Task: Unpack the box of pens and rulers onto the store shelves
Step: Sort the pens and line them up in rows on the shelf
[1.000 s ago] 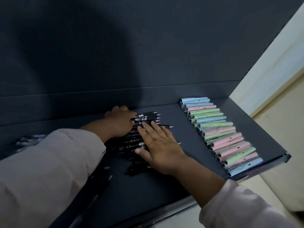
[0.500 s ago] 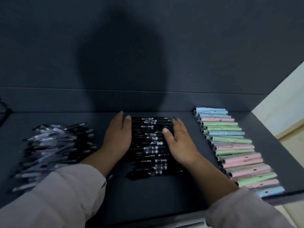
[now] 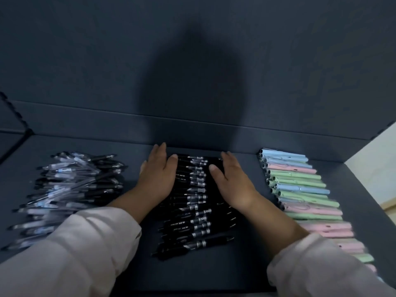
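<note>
So both hands are flat on the stack of black click pens with silver bands (image 3: 194, 211), which lies mid-way along the dark grey shelf (image 3: 214, 273). Left hand (image 3: 157, 175) presses against the stack's left side towards the far end, and right hand (image 3: 232, 184) lies over its right side. Fingers are straight and together on both, nothing pinched or gripped. The pens run left to right, lined up near to far, and the nearest few splay a bit. The right palm and wrist cover several pen ends, so can't tell how even that side is.

A loose heap of clear-barrelled pens (image 3: 70, 189) is off to the left, blurry and partly hidden by the pale left sleeve (image 3: 75, 249). A neat row of pastel blue, green and pink pens (image 3: 300, 196) sits at the right, its near end slipping behind the pale right sleeve (image 3: 321, 273).

Bare shelf strips separate the three groups, with more bare shelf between the black stack and the front edge. The upright dark back panel (image 3: 192, 61) closes the far side just past the fingertips.
</note>
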